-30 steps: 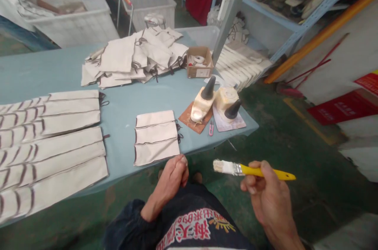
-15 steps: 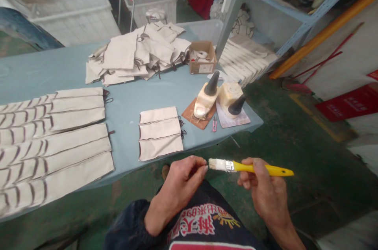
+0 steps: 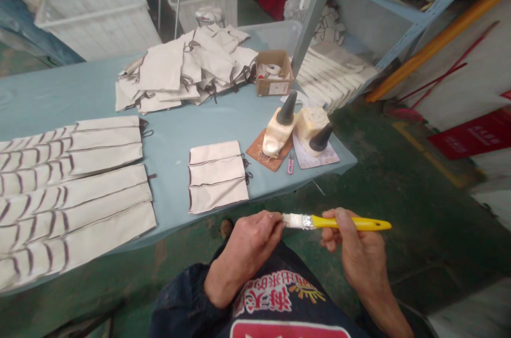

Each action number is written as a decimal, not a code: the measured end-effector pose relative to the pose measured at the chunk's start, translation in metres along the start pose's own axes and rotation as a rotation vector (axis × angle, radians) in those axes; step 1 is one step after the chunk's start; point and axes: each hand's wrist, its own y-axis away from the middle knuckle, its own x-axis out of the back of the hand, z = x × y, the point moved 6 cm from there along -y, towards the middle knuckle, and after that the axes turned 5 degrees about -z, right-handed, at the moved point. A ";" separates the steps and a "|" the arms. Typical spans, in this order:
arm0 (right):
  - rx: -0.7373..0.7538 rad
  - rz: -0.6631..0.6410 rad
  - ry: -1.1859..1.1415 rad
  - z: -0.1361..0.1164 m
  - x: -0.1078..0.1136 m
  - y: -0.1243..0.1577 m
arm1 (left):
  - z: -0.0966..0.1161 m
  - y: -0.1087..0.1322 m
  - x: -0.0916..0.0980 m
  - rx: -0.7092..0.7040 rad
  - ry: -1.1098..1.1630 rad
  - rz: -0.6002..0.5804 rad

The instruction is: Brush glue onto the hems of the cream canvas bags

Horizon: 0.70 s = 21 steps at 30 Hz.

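Note:
In my right hand [image 3: 359,247] is a paintbrush [image 3: 351,223] with a yellow handle and a metal band, held level with its bristles pointing left. My left hand [image 3: 253,239] is closed at the bristle tips, its thumb and fingers pinched against them. Both hands are in front of the table edge, above my dark apron [image 3: 279,295]. Beyond them on the table lie three overlapping cream fabric pieces [image 3: 217,173] with dark edging. Pink thread snips [image 3: 290,164] rest near the edge.
Two cream plastic containers with black cone nozzles [image 3: 277,128] stand on small boards at the table's right end. Overlapping fabric rows [image 3: 107,189] cover the left; a fabric heap [image 3: 187,69] and a cardboard box [image 3: 274,74] sit behind. A metal post [image 3: 319,8] rises at the right.
My left hand has moved slightly right and now closes on the bristle tips. The brush has shifted a little left toward it, with my right hand still holding the handle.

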 end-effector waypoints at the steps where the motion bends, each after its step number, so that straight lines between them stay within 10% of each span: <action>1: 0.003 -0.003 0.006 -0.001 -0.001 0.000 | -0.001 0.000 -0.001 0.007 -0.003 -0.008; 14: 0.100 -0.030 0.086 -0.011 -0.008 0.012 | -0.002 0.004 -0.008 -0.001 0.065 0.000; 21: 0.190 0.182 0.043 -0.028 0.028 0.023 | -0.059 0.019 0.024 0.362 0.163 0.238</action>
